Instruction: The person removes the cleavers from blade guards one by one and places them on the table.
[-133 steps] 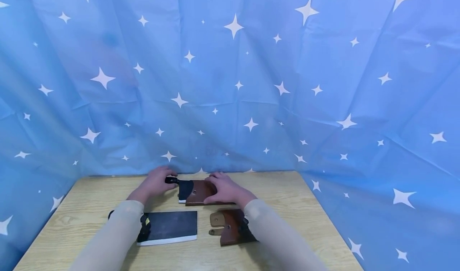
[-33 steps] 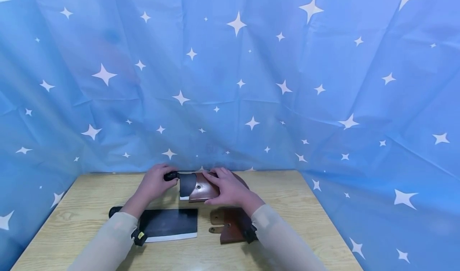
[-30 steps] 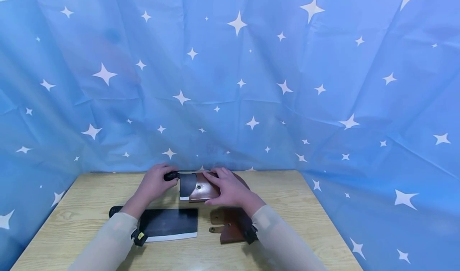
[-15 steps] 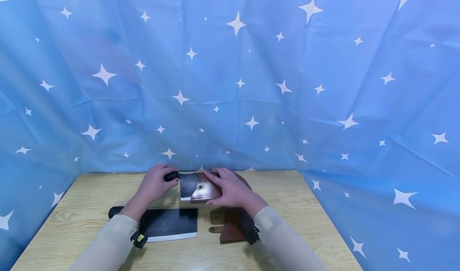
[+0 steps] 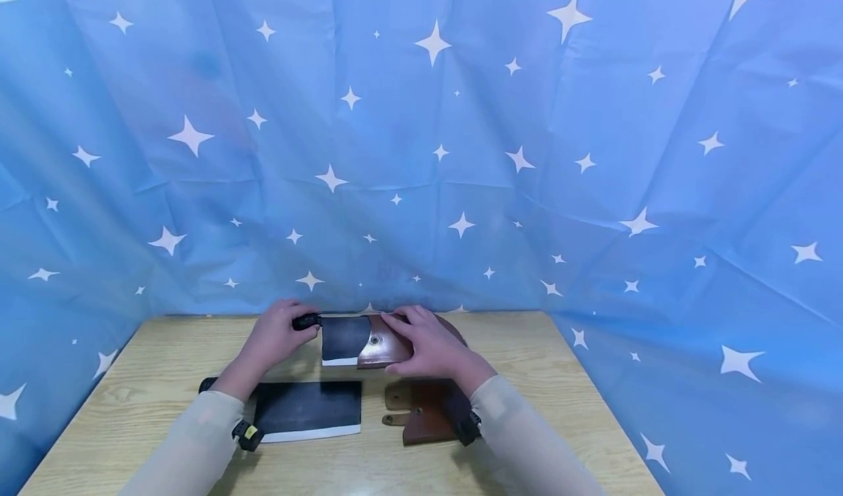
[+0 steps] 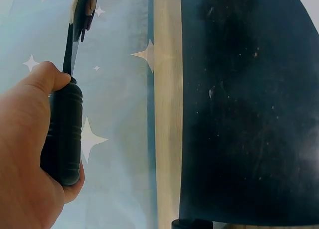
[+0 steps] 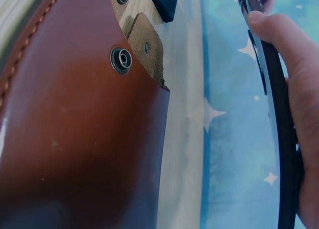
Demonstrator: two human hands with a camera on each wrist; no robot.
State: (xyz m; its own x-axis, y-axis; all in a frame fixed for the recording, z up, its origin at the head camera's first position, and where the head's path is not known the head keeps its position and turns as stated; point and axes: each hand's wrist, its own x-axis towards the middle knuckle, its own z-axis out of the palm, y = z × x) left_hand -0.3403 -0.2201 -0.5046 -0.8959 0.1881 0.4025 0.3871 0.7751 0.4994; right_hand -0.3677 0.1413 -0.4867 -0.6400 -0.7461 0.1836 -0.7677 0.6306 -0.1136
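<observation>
My left hand [image 5: 276, 336] holds the black handle of a cleaver [image 5: 344, 337], fingers curled round it; the left wrist view shows the handle [image 6: 65, 134] in the palm. Part of the dark, pale-edged blade is bare, and the rest lies inside a brown leather sheath [image 5: 383, 344]. My right hand [image 5: 431, 344] grips that sheath from its right side, thumb toward the near edge. Nearer on the table, a second cleaver [image 5: 308, 407] lies flat below my left forearm. A second brown sheath [image 5: 426, 412] with snap straps lies below my right wrist.
The wooden table [image 5: 369, 470] ends at the back against a blue star-printed curtain [image 5: 421, 130], which also hangs at both sides. Black wrist cameras sit on both forearms, low over the second cleaver and second sheath.
The held cleaver and its sheath have been raised and tilted since the earliest frame. In the last half second the left hand has shifted left and the right slightly right, baring more blade.
</observation>
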